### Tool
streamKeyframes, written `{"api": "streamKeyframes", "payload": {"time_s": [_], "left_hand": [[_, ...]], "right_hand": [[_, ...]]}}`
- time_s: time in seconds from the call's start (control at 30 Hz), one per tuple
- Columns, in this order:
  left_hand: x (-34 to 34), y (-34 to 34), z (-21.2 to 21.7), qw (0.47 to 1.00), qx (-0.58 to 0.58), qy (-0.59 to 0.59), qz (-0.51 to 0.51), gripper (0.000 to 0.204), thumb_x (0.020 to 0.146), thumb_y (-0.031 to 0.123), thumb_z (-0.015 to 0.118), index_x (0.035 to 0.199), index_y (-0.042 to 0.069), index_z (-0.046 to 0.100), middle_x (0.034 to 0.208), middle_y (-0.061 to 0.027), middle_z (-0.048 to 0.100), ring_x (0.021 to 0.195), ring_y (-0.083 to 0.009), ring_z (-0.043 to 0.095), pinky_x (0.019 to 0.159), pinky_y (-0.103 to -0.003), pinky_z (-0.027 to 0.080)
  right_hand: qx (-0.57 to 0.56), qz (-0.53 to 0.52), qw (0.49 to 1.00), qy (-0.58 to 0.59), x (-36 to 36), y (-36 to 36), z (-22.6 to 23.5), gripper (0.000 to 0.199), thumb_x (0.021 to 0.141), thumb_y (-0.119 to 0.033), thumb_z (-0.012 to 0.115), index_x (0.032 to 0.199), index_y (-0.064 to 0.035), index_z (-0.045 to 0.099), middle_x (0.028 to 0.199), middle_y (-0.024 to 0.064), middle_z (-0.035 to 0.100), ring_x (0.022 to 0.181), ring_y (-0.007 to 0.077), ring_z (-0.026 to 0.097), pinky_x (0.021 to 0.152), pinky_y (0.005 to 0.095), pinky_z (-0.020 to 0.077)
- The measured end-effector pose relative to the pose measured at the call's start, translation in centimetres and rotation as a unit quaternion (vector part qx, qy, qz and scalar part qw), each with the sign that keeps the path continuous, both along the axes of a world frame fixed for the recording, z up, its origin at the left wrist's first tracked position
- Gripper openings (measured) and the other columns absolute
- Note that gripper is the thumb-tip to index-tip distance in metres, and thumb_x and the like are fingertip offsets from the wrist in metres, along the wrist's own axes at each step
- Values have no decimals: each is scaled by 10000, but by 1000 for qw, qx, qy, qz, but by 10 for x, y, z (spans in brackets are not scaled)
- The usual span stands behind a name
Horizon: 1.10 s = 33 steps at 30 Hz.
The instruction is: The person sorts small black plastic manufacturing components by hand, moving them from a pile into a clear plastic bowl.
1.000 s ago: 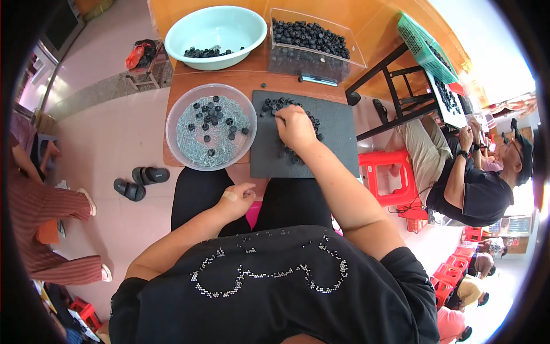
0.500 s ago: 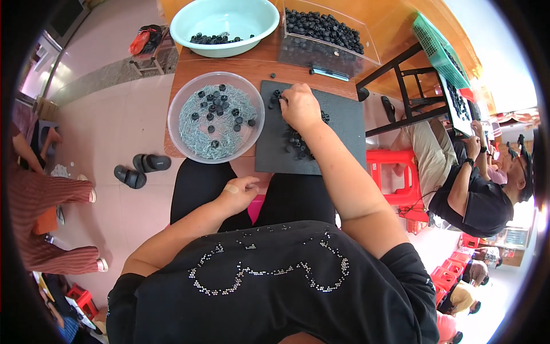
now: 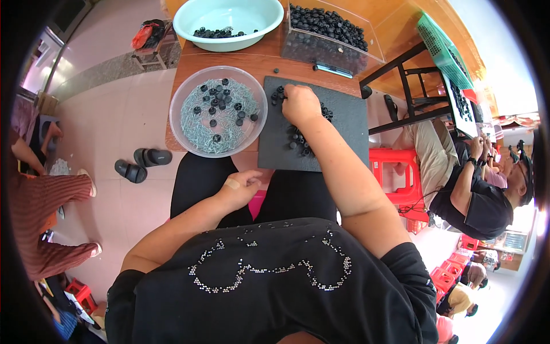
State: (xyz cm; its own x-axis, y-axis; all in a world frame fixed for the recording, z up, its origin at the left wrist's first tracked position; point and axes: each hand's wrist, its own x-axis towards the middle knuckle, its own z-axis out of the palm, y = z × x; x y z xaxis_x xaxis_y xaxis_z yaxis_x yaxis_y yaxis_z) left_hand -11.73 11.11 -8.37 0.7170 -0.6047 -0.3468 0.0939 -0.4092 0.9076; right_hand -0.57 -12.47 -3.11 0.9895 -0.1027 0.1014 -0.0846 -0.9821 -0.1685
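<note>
- One brown table (image 3: 260,63) is in front of both hands, so its things seem easy to reach.
- One flat dark board (image 3: 349,126) lies under the right hand. It maybe gives the small pieces a flat place.
- One pale blue basin (image 3: 200,23) is past both hands, with some black pieces inside. Its high sides likely stop them rolling off.
- One clear box (image 3: 321,51) is past the right hand, full of black pieces. It seems set back to leave room for the arm.
- One round clear tub (image 3: 175,126) is ahead of the left hand and left of the right hand. It probably sits close for a short reach.
- The right hand (image 3: 302,105) bends down over the board. Its fingertips are hidden, so I cannot tell if they pinch anything.
- The left hand (image 3: 239,188) rests by the lap, fingers loosely curled. It looks empty.
- Many small black pieces (image 3: 295,143) lie on the board, beside the right hand and nearer the body.
- Lots of thin, see-through sticks (image 3: 197,129) fill the tub ahead of the left hand, with black pieces on top.
</note>
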Motion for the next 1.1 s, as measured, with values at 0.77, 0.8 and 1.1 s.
{"api": "streamKeyframes", "payload": {"time_s": [0.77,0.8,1.1], "left_hand": [[124,8,39,886,152,-431,-84,172,774,94,628,942,61,636,903,-155,594,867,-354,584,773,-417,474],[124,4,46,877,184,-432,-101,165,784,101,615,943,65,637,898,-158,596,869,-351,586,765,-417,475],[153,12,52,921,171,-343,63,127,814,166,608,875,71,666,809,-161,651,768,-302,624,716,-381,482]], "right_hand": [[492,-62,866,-68,-124,9,33,91,803,-16,640,887,-16,606,783,40,634,674,100,584,582,232,453],[580,-65,810,-64,-133,-1,31,87,829,-25,623,914,-23,605,790,17,634,680,62,561,592,196,435],[757,-169,630,-40,-190,-17,54,120,848,-64,606,959,-22,591,815,46,639,697,75,559,611,195,427]]}}
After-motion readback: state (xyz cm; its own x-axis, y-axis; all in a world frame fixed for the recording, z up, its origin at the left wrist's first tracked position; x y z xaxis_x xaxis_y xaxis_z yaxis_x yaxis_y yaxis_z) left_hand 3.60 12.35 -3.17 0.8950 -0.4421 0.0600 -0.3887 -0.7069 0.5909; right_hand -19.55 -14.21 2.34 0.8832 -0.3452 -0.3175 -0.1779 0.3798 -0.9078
